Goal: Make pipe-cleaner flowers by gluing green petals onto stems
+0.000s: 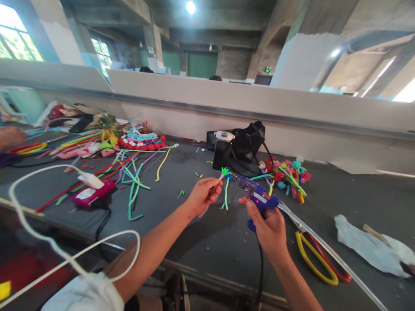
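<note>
My left hand [202, 195] is closed in a pinch on a thin pink stem with a small green pipe-cleaner flower [224, 172] at its tip, held above the dark table [201, 233]. My right hand [269, 224] grips a blue hot glue gun [256, 195]. The gun's nozzle points left at the green flower tip and nearly touches it. A clear glue stick [324, 250] sticks out of the gun's back toward the lower right. A black cord hangs down from the gun's handle.
Finished pipe-cleaner flowers [287, 172] lie behind the gun. A black bag and phone [240, 144] stand at the back. Loose pipe cleaners [132, 177], a pink device [92, 194] with a white cable, scissors with yellow and red handles [316, 259] and a white cloth [369, 248] lie around.
</note>
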Demonstrator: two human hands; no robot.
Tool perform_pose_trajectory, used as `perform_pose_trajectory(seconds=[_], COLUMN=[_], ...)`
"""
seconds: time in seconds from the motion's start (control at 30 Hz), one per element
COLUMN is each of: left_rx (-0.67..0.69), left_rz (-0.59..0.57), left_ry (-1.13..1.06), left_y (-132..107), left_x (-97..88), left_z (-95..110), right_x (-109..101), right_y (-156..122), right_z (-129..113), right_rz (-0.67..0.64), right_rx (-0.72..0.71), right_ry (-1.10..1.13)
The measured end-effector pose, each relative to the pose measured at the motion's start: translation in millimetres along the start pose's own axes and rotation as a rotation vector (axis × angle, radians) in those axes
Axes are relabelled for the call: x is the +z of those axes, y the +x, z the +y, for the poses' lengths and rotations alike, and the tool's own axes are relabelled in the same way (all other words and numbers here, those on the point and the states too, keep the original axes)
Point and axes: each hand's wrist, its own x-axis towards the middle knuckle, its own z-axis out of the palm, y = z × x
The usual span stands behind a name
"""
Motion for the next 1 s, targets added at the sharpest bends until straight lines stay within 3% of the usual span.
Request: perform_pose_trajectory(seconds=[0.17,0.47,1.0], left_rx=[0.006,0.102,0.157], left_rz=[-0.027,0.058,0.11], left_ry=[-0.017,0.116,0.218], left_y=[-5.7,-14.0,-17.6], left_x=[-4.8,7.7,9.9], left_z=[-6.4,-7.2,-11.7], right_x=[-1.7,0.5,-0.4], right_y=[-0.5,-7.5,-7.8], right_z=[8.2,8.0,7.8], right_rz=[-0.05,-0.07,-0.04], right_rx=[0.006,-0.029,-0.039], right_ry=[-0.147,-0.211,-0.269])
